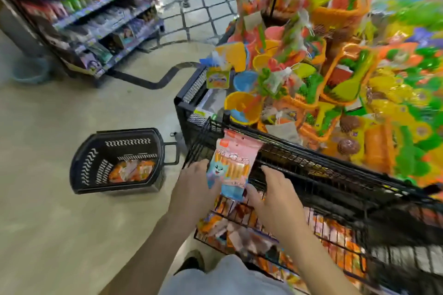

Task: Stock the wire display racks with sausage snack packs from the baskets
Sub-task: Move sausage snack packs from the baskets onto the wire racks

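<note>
Flooring [60, 223] of smooth, pale beige finish fills the left half of the view. Heap of moulded plastic toys [335, 79], glossy orange, yellow, green and blue, many in clear netted bags, fills a black mesh-sided bin at upper right. Store shelving [96, 14] stands blurred at upper left. Black wire display rack [335, 175], built of thin parallel rods, runs along the bin's front, and its lower tier holds stocked packs [239, 230] in orange and white film. Black plastic basket [91, 165], rounded-rectangular with slotted walls, sits on the floor well apart from the rack, with orange packs inside. Sausage snack pack [233, 165] stands upright against the rack's upper tier: flat glossy film, pink above, pale blue below, with a blue cartoon animal and a row of tan sausage sticks. Left hand [191, 187] grips its left edge, fingers curled behind. Right hand [275, 196] lies spread, thumb touching the lower right corner, clasping nothing.
</note>
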